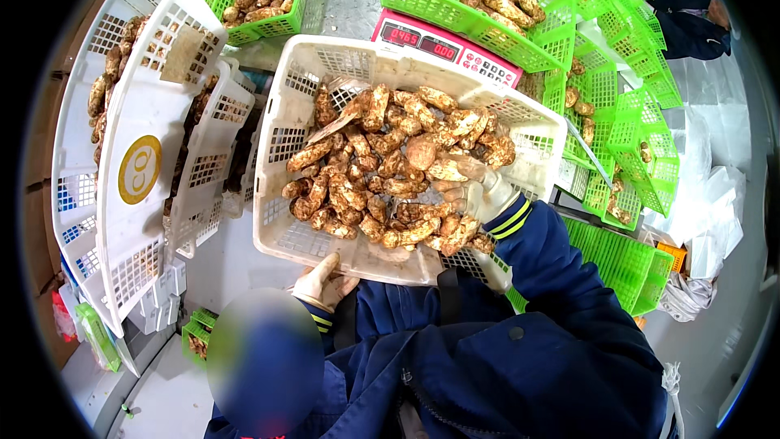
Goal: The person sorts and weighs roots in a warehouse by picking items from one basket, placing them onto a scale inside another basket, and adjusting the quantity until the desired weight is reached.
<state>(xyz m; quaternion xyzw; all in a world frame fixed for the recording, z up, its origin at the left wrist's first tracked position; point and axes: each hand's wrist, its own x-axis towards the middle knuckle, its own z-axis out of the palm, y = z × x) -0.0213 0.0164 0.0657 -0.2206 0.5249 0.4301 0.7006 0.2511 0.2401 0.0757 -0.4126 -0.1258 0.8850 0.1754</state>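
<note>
A large off-white plastic crate (357, 264) with lattice sides is tilted up in front of me. Inside it lie many brown, dirt-flecked mushrooms (349, 191) with thick pale stems. My left hand (322, 283), in a pale glove, grips the crate's near rim with the thumb over the edge. Over the crate's right side reaches my right hand (486, 195), gloved with bare fingertips showing. Its fingers are closed around a pale-stemmed mushroom (445, 169) among the others; part of the grip is hidden.
Beyond the crate stands a red-and-white digital scale (463, 55) bearing a green basket (520, 45) of mushrooms. Another green basket (292, 24) sits far left. White crates (150, 219) stand at left. More green baskets (642, 146) line the right; a person (686, 16) is at far right.
</note>
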